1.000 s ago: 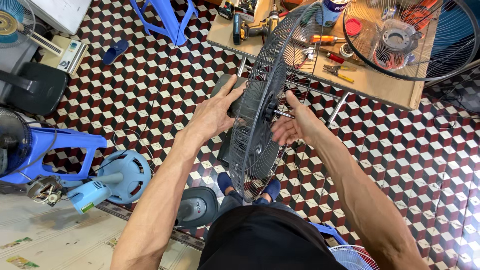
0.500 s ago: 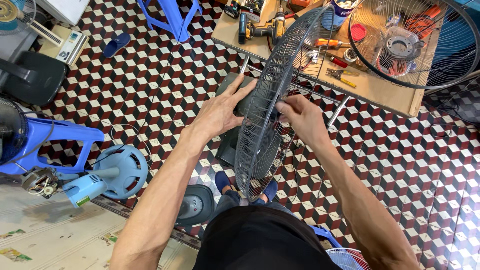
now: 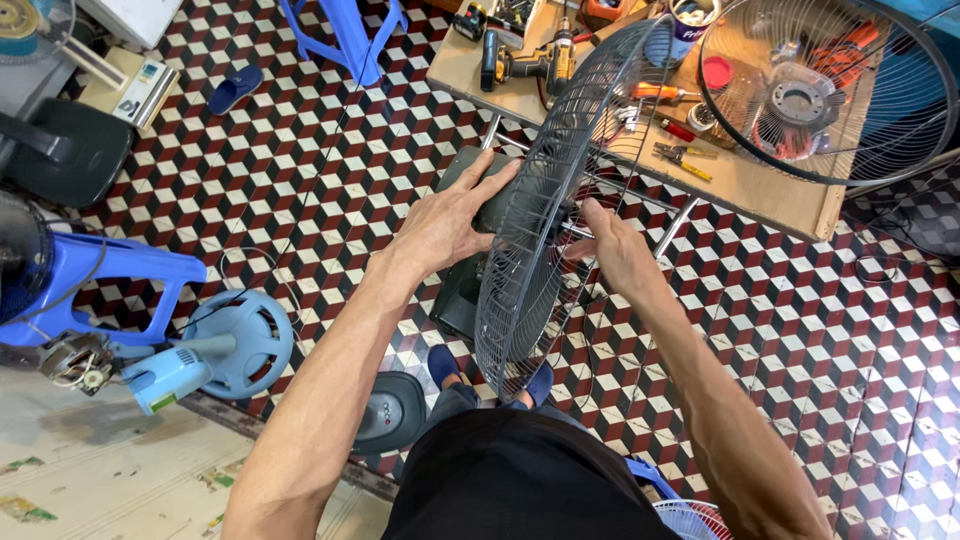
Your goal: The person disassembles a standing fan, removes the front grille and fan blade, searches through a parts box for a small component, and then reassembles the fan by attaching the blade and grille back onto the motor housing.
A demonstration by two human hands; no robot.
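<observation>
A grey wire fan guard (image 3: pixel 540 250) stands on edge in front of me, fixed to a dark grey fan motor housing (image 3: pixel 490 185). My left hand (image 3: pixel 445 225) is wrapped over that housing on the guard's left side. On the right side, my right hand (image 3: pixel 615 250) reaches in at the guard's centre, fingers pinched at the hub; what they hold is hidden by the wires. The fan's dark base (image 3: pixel 460 295) rests on the tiled floor below.
A wooden workbench (image 3: pixel 770 195) at the back carries a cordless drill (image 3: pixel 525 62), pliers, screwdrivers and a second round guard (image 3: pixel 830 95). A blue fan base (image 3: pixel 235 345), a loose motor (image 3: pixel 75 360), a dark stand base (image 3: pixel 390 410) and blue plastic stools (image 3: pixel 345 30) lie left.
My right hand has moved in from the guard's rim to its centre hub. My left hand has stayed on the motor housing. The view has shifted slightly.
</observation>
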